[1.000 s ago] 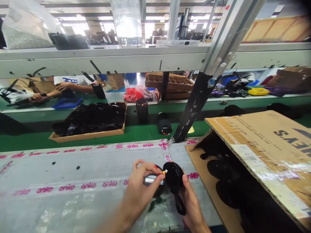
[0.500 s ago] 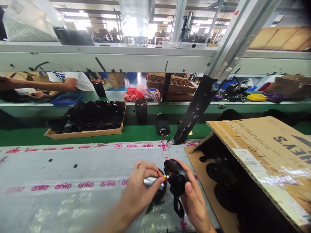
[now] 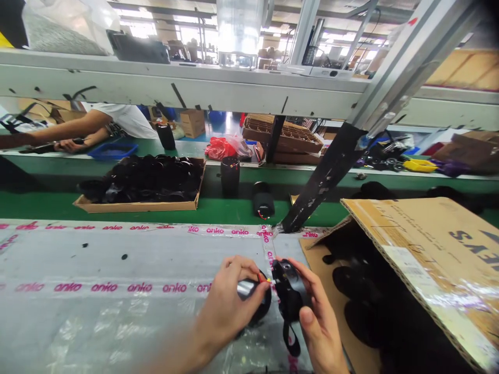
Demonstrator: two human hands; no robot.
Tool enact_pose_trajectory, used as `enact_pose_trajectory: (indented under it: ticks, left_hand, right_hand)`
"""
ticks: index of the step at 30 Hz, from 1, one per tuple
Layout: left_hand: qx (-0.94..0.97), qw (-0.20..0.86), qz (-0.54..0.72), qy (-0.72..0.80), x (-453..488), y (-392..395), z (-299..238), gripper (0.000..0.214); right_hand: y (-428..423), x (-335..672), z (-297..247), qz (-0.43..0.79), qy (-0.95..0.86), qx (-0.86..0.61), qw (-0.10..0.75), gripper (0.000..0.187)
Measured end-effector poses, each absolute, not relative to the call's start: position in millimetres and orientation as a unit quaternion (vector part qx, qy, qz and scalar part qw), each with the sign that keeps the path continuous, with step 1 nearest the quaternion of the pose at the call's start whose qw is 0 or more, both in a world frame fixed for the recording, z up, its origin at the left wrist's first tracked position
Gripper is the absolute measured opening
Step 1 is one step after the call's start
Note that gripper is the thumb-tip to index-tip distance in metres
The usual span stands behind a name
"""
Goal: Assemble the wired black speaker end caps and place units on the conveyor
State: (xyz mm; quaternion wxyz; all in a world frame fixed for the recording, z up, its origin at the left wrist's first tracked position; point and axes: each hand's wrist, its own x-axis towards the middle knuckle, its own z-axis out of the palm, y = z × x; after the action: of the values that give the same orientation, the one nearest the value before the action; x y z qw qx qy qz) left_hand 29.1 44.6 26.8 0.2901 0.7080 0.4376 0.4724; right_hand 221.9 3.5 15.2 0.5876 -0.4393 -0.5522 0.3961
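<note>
My left hand (image 3: 234, 293) pinches a small wire connector (image 3: 268, 280) with red and yellow on it between thumb and fingertips. Behind those fingers stands a dark cylindrical housing (image 3: 263, 307) with a shiny silver side, partly hidden by the hand. My right hand (image 3: 317, 306) is wrapped round a round black cap (image 3: 290, 291), tilted so that its inner side faces the connector. A black strap loop (image 3: 291, 340) hangs from the cap's lower edge. Whether the connector is plugged into the cap is too small to tell.
A cardboard box (image 3: 421, 244) with black round parts stands at the right. Behind the grey worktop (image 3: 58, 265), a shallow carton (image 3: 140, 206) of black parts and black cylinders (image 3: 263, 200) sit on the green belt (image 3: 218, 205). A slanted post (image 3: 323, 176) rises nearby. Across the belt, a person's arm (image 3: 70, 130) shows.
The whole view has shifted slightly. Both hands keep their holds on the connector and the cap, the cap now turned a little. Across the belt, the other person's arms have moved.
</note>
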Motion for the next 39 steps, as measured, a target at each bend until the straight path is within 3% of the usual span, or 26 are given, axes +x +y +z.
enact_pose_trajectory:
  ticks: [13, 18, 22, 28, 39]
  left_hand:
    - [0.769, 0.214, 0.477, 0.368, 20.2, 46.7, 29.9, 0.008]
    - [0.758, 0.243, 0.474, 0.377, 18.9, 42.1, 28.7, 0.022]
    - [0.745, 0.251, 0.494, 0.371, 21.0, 37.2, 22.2, 0.032]
    - [0.743, 0.216, 0.528, 0.351, 20.7, 34.1, 9.4, 0.037]
    - [0.757, 0.180, 0.538, 0.325, 23.4, 34.9, 18.8, 0.029]
  right_hand:
    - [10.0, 222.0, 13.1, 0.470, -0.536, -0.407, 0.571, 0.064]
    - [11.8, 222.7, 15.4, 0.461, -0.559, -0.434, 0.535, 0.063]
    - [10.5, 220.5, 10.0, 0.489, -0.520, -0.424, 0.557, 0.060]
    - [1.5, 209.6, 14.0, 0.537, -0.433, -0.455, 0.563, 0.072]
    - [-5.2, 193.6, 22.8, 0.540, -0.372, -0.443, 0.611, 0.056]
